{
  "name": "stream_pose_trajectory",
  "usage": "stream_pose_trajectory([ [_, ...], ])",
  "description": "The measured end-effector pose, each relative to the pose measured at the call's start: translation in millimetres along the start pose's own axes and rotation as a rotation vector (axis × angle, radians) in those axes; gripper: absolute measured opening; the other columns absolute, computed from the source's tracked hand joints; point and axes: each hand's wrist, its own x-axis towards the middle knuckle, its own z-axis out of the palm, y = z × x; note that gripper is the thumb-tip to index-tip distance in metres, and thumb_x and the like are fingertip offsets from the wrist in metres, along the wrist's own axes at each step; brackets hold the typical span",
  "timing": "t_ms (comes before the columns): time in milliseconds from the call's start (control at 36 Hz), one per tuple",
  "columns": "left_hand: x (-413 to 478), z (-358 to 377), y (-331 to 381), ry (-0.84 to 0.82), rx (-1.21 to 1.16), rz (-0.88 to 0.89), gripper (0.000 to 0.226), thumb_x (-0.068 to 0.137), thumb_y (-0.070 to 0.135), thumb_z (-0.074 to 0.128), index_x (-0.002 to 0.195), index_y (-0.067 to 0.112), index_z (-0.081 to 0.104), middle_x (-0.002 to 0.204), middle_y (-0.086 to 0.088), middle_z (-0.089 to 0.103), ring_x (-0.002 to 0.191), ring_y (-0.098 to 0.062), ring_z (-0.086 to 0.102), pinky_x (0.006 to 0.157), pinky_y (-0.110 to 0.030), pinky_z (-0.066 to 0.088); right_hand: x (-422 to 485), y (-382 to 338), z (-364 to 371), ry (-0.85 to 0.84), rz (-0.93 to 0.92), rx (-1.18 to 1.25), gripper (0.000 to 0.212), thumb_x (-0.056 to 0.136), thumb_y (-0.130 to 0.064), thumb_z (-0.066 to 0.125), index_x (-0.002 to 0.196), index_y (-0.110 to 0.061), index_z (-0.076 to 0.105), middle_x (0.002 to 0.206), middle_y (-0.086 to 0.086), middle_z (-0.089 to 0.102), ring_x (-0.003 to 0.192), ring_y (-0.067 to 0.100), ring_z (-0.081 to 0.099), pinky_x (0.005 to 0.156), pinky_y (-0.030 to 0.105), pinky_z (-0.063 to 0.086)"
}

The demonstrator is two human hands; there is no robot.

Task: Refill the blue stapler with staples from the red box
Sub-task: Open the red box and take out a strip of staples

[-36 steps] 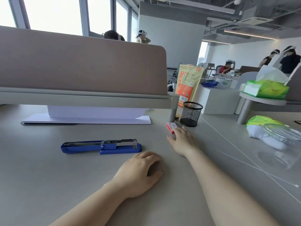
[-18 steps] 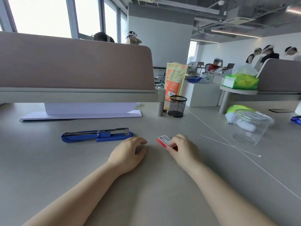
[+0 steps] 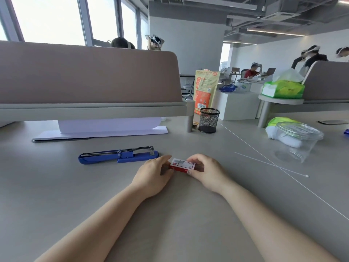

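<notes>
A small red box [image 3: 182, 165] with a white label lies on the grey desk, held between both hands. My left hand [image 3: 154, 175] grips its left end and my right hand [image 3: 206, 172] grips its right end. The blue stapler [image 3: 118, 157] lies flat on the desk just left of and behind my left hand, swung open with its metal staple channel facing up. Neither hand touches the stapler.
A black mesh pen cup [image 3: 209, 120] and an orange pouch [image 3: 205, 90] stand behind, by the desk divider [image 3: 88, 78]. A clear plastic tub [image 3: 296, 141] sits at the right. A thin white stick [image 3: 272, 165] lies on the desk. White paper [image 3: 105, 129] rests under the divider.
My right hand drew the red box from beside the pen cup toward me. My left hand moved right and took hold of the box's other end.
</notes>
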Motion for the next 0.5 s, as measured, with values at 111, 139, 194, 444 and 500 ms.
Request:
stream_pose_trajectory([
  [111,1.1,-0.1,-0.7,-0.001,-0.025,-0.006,0.047,0.087,0.031,0.053,0.132,0.025,0.042,0.123,0.004,0.062,0.115,-0.02,0.053,0.097,-0.038,0.045,1.3,-2.1,2.1,0.008,0.0,0.008,0.033,0.077,-0.014,0.068,0.108,-0.02,0.06,0.112,0.0,0.067,0.101,0.016,0.063,0.095,0.031,0.048],
  [139,1.4,-0.2,-1.1,-0.005,-0.027,-0.007,0.046,0.087,0.031,0.053,0.132,0.025,0.042,0.123,0.004,0.063,0.115,-0.02,0.053,0.097,-0.039,0.045,1.3,-2.8,2.4,0.005,-0.002,0.002,0.033,0.077,-0.013,0.068,0.109,-0.019,0.059,0.113,0.0,0.066,0.102,0.017,0.062,0.095,0.031,0.047],
  [194,1.7,-0.2,-2.0,-0.012,-0.026,-0.006,0.046,0.087,0.031,0.053,0.131,0.026,0.043,0.123,0.002,0.063,0.115,-0.021,0.054,0.097,-0.04,0.045,1.5,-3.8,3.7,0.0,-0.015,-0.016,0.033,0.078,-0.011,0.066,0.11,-0.017,0.059,0.115,0.002,0.066,0.104,0.018,0.061,0.096,0.031,0.046],
  [444,-0.2,-1.1,-2.6,-0.013,-0.043,0.022,0.041,0.086,0.028,0.055,0.125,0.032,0.047,0.117,0.001,0.065,0.109,-0.02,0.057,0.095,-0.042,0.046,2.3,-1.4,2.9,-0.027,-0.041,-0.023,0.032,0.078,-0.012,0.067,0.108,-0.02,0.059,0.113,0.0,0.067,0.102,0.016,0.061,0.095,0.032,0.047],
  [500,-0.5,-0.9,-2.4,-0.009,-0.007,0.033,0.04,0.085,0.031,0.055,0.125,0.032,0.048,0.116,-0.001,0.063,0.109,-0.021,0.055,0.094,-0.041,0.046,2.6,-1.0,2.6,-0.037,-0.053,-0.029,0.032,0.078,-0.013,0.066,0.108,-0.02,0.059,0.113,0.0,0.067,0.102,0.016,0.061,0.096,0.033,0.047],
])
